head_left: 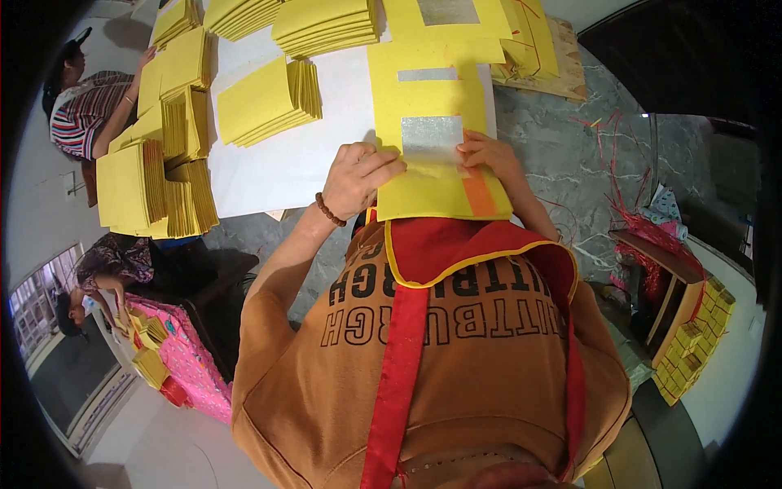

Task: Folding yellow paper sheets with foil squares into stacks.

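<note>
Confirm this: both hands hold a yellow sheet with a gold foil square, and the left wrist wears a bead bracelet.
Wrong on the foil: the head view shows a silver square on the yellow sheet. The left hand and right hand do hold it, bead bracelet on the left wrist.

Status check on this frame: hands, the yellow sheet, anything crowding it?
Left hand and right hand both grip the yellow sheet with silver foil square. Sheet lies at white table's near edge. Yellow stacks sit apart, left.
</note>
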The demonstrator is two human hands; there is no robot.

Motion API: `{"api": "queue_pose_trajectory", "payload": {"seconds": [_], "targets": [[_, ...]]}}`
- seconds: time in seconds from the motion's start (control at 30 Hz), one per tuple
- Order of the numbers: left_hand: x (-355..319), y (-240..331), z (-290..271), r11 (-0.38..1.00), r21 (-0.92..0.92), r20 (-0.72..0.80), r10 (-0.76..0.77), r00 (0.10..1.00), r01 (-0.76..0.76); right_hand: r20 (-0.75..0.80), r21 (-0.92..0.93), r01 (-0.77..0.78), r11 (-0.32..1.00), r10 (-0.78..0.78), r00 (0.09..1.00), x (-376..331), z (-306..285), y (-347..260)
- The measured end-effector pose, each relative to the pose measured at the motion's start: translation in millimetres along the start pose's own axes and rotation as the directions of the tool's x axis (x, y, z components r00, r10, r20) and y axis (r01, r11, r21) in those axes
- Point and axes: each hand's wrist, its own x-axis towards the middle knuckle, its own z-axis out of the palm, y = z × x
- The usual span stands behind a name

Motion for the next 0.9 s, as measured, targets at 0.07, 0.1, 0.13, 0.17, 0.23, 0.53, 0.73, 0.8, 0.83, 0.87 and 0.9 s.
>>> {"api": "queue_pose_trajectory", "payload": {"seconds": [0.07,0.1,0.13,0.17,0.23,0.53,0.73,0.8,0.83,0.87,0.9], "targets": [[0,-2,4,0.999,-0.051,-0.006,-0.005,1.0,0.005,-0.045,0.024,-0.008,1.0,0.009,0.999,-5,6,3],[1,-4,6,0.995,-0.097,-0.015,-0.01,1.0,0.008,-0.09,0.046,-0.01,0.999,0.014,0.996,-4,8,-1],[1,-5,8,0.995,-0.101,-0.013,-0.01,1.0,0.009,-0.089,0.047,-0.015,0.999,0.019,0.996,-4,7,-4],[-1,-5,10,0.981,-0.179,-0.008,-0.082,0.997,0.079,-0.07,0.054,-0.015,0.998,0.019,0.997,2,2,-12],[1,-5,13,0.955,-0.262,0.004,-0.146,0.989,0.141,-0.056,0.056,-0.023,0.998,0.026,0.998,8,-4,-26],[10,2,19,0.644,-0.582,0.125,-0.533,0.837,0.497,0.049,0.646,-0.479,0.595,0.594,0.803,10,-2,-44],[3,4,17,0.653,-0.657,0.012,-0.489,0.872,0.376,-0.231,0.045,-0.269,0.962,0.272,0.934,7,-13,-48],[4,7,16,0.688,-0.632,0.018,-0.448,0.894,0.357,-0.256,-0.082,-0.346,0.935,0.316,0.914,8,-16,-54],[5,8,16,0.688,-0.631,0.017,-0.45,0.893,0.358,-0.255,-0.081,-0.345,0.935,0.315,0.914,6,-16,-52],[5,10,16,0.71,-0.617,-0.014,-0.44,0.898,0.338,-0.246,0.059,-0.38,0.923,0.382,0.891,3,-16,-50],[7,11,17,0.732,-0.602,-0.045,-0.43,0.902,0.319,-0.227,0.199,-0.407,0.891,0.446,0.866,2,-16,-49]]}}
